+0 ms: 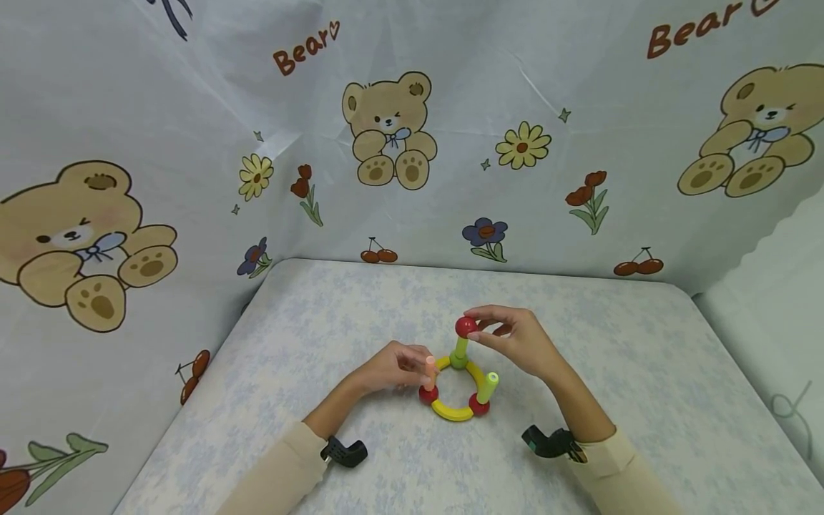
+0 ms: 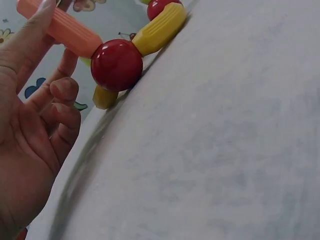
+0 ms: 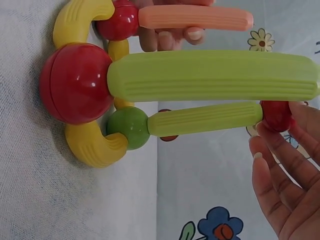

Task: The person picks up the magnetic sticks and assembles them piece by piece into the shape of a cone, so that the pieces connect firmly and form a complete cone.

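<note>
A ring of curved yellow rods [image 1: 453,413] joined by red and green balls lies on the table. Three straight rods rise from its balls. My left hand [image 1: 402,366] pinches the orange rod [image 3: 195,17], which stands on a red ball [image 2: 117,65] at the ring's left. At the back, a green rod [image 3: 205,120] rises from the green ball [image 3: 128,127]. A red ball [image 1: 466,327] sits at that rod's top end, and my right hand [image 1: 518,340] holds it between thumb and fingers. Another green rod [image 1: 488,388] leans from the right red ball [image 1: 479,405], its top end bare.
The table [image 1: 360,307] has a pale blue-and-white patterned cover. Behind and to the left hangs a white cloth [image 1: 450,207] printed with bears and flowers. Black wrist cameras [image 1: 344,452] are strapped to both wrists, close over the table.
</note>
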Motion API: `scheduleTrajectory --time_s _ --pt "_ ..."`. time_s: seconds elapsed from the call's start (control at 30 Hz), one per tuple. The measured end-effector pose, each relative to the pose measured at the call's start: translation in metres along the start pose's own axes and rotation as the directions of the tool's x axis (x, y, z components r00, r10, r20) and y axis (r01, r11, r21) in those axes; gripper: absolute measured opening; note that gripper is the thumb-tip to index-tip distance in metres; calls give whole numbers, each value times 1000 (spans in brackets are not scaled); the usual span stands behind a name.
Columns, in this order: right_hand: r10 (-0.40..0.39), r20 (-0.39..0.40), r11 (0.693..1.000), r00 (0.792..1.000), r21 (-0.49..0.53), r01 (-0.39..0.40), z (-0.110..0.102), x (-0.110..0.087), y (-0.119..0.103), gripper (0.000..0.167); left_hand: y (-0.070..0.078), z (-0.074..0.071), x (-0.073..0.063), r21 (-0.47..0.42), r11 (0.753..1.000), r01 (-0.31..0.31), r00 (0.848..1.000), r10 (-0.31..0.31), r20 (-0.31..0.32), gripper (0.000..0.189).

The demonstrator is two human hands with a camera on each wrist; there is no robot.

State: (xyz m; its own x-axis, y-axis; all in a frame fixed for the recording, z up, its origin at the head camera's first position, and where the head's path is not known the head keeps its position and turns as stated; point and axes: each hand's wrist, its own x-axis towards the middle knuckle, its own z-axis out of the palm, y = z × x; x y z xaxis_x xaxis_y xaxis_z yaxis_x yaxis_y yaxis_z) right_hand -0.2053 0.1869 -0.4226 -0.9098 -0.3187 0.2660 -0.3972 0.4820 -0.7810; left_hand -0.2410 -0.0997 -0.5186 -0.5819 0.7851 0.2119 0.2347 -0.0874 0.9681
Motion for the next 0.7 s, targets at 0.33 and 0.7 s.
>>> scheduleTrajectory --time_s 0.33,0.7 --pt "-68 84 998 994 16 67 0 -1 -1 31 -4 12 6 61 998 2 996 4 -92 23" --pt "-107 150 994 983 6 107 1 -4 -10 33 -5 20 9 111 994 2 990 14 -141 15"
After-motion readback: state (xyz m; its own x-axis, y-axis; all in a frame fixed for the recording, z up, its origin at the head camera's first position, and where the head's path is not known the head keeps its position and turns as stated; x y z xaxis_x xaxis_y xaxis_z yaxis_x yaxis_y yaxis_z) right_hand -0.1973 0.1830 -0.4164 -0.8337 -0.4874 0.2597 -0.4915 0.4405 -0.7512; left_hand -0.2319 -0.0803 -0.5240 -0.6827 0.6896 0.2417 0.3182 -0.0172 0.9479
